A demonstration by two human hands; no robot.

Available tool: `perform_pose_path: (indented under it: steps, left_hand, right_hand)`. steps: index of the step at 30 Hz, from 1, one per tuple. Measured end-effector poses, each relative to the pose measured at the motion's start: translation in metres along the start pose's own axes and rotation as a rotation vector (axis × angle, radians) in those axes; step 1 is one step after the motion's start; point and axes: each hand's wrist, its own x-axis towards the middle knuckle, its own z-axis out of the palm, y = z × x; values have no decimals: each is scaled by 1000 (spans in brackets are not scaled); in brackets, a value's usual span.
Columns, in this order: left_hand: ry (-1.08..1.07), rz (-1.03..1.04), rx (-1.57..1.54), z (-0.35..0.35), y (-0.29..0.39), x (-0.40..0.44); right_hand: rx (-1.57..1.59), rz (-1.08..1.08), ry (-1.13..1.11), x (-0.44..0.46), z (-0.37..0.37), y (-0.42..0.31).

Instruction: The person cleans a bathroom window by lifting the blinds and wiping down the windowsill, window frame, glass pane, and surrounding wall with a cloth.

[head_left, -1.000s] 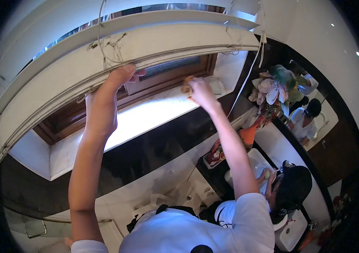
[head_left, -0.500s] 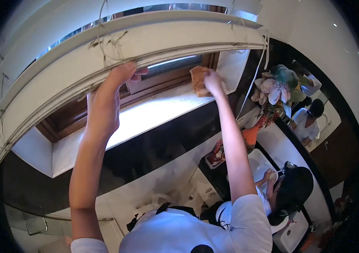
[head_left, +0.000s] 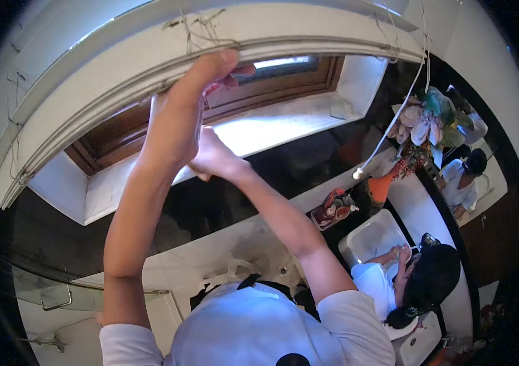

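Observation:
My left hand [head_left: 201,85] is closed on the lower edge of the raised white blind [head_left: 119,67], thumb on the front and fingers behind it. Below and partly behind my left forearm, my right hand [head_left: 215,154] is over the white window sill [head_left: 277,128]. Its fingers are mostly hidden by my left arm, and no cloth shows in it from here. Behind the blind is a brown wooden window frame [head_left: 271,88].
At the right, a person [head_left: 387,280] in a white top and black cap bends over a white basin [head_left: 375,235]. A flower arrangement [head_left: 424,125], a basket of small items [head_left: 335,207] and a hanging cord [head_left: 393,125] are nearby.
My right hand, which held a brown cloth at the sill's right end, has swept left behind my left arm. The view has shifted, so blind and window appear higher and further right.

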Motion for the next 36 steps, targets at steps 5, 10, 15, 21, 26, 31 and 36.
perform_pose_path:
  steps: [5, 10, 15, 21, 26, 31, 36]
  left_hand:
    - [-24, -39, 64, -21, 0, 0]
    - [-38, 27, 68, -17, 5, 0]
    - [-69, 14, 22, -13, -6, 2]
    - [-51, -35, 56, -12, -8, 5]
    - [-135, -54, 36, -24, 5, 6]
    - [-167, -78, 37, -25, 4, 3]
    - [-92, -119, -5, -11, 0, 4]
  right_hand:
    - [319, -365, 612, -24, -83, 67]
    - [-666, 84, 1042, -49, -94, 111]
    - [-977, -252, 945, -28, 8, 91]
    - [-721, -607, 676, -17, 117, 34]
    - [192, -297, 517, -30, 20, 18]
    - [-625, -131, 852, -4, -31, 90]
    - [-1127, -55, 943, 24, 20, 80]
